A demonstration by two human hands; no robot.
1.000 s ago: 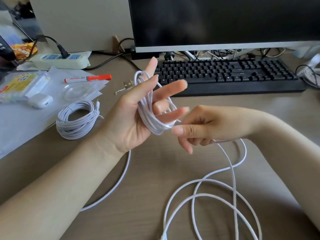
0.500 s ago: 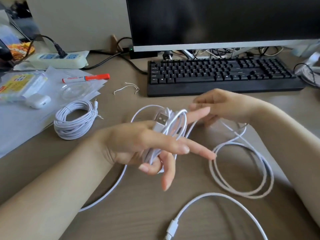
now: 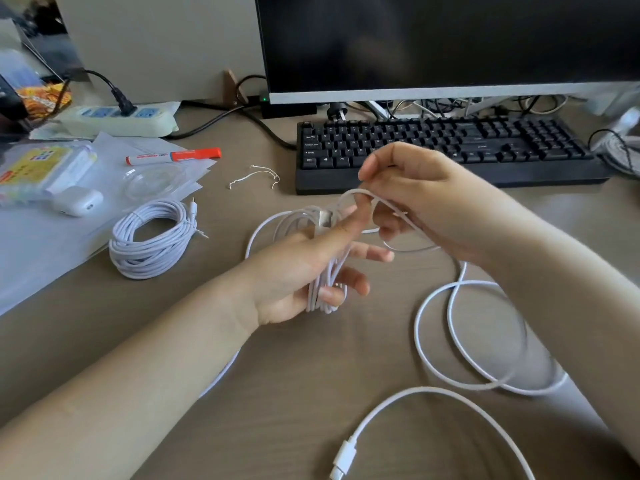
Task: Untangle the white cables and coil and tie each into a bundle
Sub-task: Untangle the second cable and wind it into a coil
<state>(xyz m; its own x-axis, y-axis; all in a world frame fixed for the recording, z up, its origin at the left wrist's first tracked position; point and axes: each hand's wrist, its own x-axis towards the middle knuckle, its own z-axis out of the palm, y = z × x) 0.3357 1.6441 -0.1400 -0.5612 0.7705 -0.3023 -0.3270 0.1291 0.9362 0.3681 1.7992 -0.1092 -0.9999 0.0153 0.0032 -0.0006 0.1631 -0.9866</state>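
Observation:
My left hand (image 3: pixel 311 268) holds a partly wound coil of white cable (image 3: pixel 325 289), its loops running round my fingers with a USB plug (image 3: pixel 323 218) at the top. My right hand (image 3: pixel 426 202) pinches the same cable just beyond the coil, drawing a strand over my left fingertips. The loose length (image 3: pixel 460 341) lies in loops on the desk at the right and ends in a small white plug (image 3: pixel 343 459) near the bottom edge. A finished coiled white cable bundle (image 3: pixel 152 240) lies at the left. A thin twist tie (image 3: pixel 254 176) lies by the keyboard.
A black keyboard (image 3: pixel 443 147) and a monitor (image 3: pixel 446 46) stand at the back. At the left are papers (image 3: pixel 41 244), an orange marker (image 3: pixel 173 156), a white earbud case (image 3: pixel 78 201), a packet (image 3: pixel 38 168) and a power strip (image 3: pixel 117 119). More cables (image 3: pixel 620 150) lie at the far right.
My left hand dropped from raised to low over the desk and turned. My right hand moved up over the coil, laying another strand. The loose loops on the desk shifted right.

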